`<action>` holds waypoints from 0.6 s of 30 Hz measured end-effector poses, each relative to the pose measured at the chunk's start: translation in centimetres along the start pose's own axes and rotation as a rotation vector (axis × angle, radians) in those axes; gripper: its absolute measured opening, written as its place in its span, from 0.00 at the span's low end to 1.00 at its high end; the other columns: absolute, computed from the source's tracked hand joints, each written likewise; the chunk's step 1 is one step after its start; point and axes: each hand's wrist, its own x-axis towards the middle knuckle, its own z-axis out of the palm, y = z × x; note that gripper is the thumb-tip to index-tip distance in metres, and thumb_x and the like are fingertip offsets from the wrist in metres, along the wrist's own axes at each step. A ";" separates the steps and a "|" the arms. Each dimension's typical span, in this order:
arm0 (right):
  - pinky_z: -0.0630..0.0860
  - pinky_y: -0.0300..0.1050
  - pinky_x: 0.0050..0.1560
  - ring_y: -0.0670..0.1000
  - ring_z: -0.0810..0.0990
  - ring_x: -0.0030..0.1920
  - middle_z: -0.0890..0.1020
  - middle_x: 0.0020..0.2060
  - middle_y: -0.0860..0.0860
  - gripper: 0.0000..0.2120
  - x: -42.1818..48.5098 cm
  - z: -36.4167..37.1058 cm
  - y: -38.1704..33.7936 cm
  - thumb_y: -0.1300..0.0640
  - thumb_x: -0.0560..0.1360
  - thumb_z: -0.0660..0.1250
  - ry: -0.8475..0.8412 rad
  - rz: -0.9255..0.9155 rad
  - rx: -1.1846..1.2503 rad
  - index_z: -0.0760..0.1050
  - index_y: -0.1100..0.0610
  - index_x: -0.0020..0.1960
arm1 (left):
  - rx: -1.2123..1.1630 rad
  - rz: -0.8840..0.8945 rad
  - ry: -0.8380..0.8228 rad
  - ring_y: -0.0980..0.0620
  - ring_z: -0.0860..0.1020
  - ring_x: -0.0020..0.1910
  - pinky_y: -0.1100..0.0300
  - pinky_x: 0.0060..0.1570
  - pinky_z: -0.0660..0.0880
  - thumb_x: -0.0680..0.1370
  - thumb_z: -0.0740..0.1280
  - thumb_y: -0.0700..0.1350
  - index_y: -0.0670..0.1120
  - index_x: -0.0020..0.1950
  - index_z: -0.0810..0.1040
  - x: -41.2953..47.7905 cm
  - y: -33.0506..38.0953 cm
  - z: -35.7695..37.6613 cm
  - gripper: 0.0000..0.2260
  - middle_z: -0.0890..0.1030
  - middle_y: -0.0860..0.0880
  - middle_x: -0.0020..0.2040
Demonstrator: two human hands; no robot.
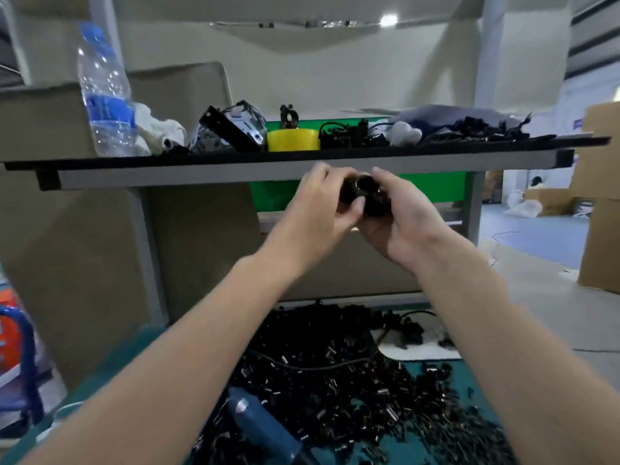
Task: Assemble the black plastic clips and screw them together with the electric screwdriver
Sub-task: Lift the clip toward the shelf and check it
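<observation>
Both my hands are raised in front of the shelf edge, holding black plastic clip parts (364, 191) between them. My left hand (322, 203) grips one side with curled fingers and thumb. My right hand (399, 213) cups and grips the other side. The parts are pressed together and mostly hidden by my fingers. Below, a large pile of loose black clips (335, 374) covers the teal worktop (469, 374). The blue electric screwdriver (265, 427) lies on the pile at the bottom centre, with its black cord across the clips.
A shelf (302, 166) at hand height carries a water bottle (105, 92), a yellow tape roll (293, 139), white cloth and more black parts (345, 134). Cardboard boxes (77, 256) stand at left and far right (600, 229). A green panel (271, 196) sits behind.
</observation>
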 end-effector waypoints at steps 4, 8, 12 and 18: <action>0.79 0.59 0.62 0.60 0.82 0.56 0.81 0.57 0.64 0.26 5.8 5.5 -5.8 0.45 0.87 0.53 -0.122 -0.123 -0.209 0.72 0.67 0.67 | -0.006 -0.073 0.128 0.46 0.77 0.56 0.62 0.54 0.70 0.82 0.66 0.45 0.39 0.64 0.75 10.7 -3.9 -2.0 0.14 0.79 0.41 0.57; 0.72 0.55 0.71 0.59 0.74 0.66 0.70 0.69 0.59 0.29 12.1 7.3 -8.8 0.43 0.87 0.51 -0.053 -0.364 -0.527 0.56 0.58 0.81 | 0.161 -0.241 0.222 0.41 0.77 0.60 0.53 0.56 0.72 0.83 0.64 0.48 0.39 0.65 0.74 19.3 -9.3 -1.8 0.16 0.79 0.39 0.61; 0.75 0.53 0.69 0.57 0.72 0.69 0.70 0.67 0.55 0.25 15.5 4.3 -8.6 0.47 0.87 0.52 0.012 -0.447 -0.591 0.58 0.56 0.80 | 0.298 -0.478 0.158 0.38 0.67 0.73 0.52 0.69 0.64 0.84 0.62 0.49 0.35 0.76 0.62 23.0 -13.0 -0.2 0.26 0.68 0.35 0.74; 0.83 0.44 0.45 0.49 0.81 0.48 0.75 0.55 0.49 0.05 12.9 -4.7 -2.9 0.53 0.86 0.57 0.116 -0.584 -0.506 0.70 0.49 0.60 | 0.166 -0.187 0.341 0.46 0.72 0.64 0.59 0.61 0.67 0.83 0.60 0.45 0.42 0.69 0.70 16.7 -10.5 3.5 0.16 0.71 0.43 0.66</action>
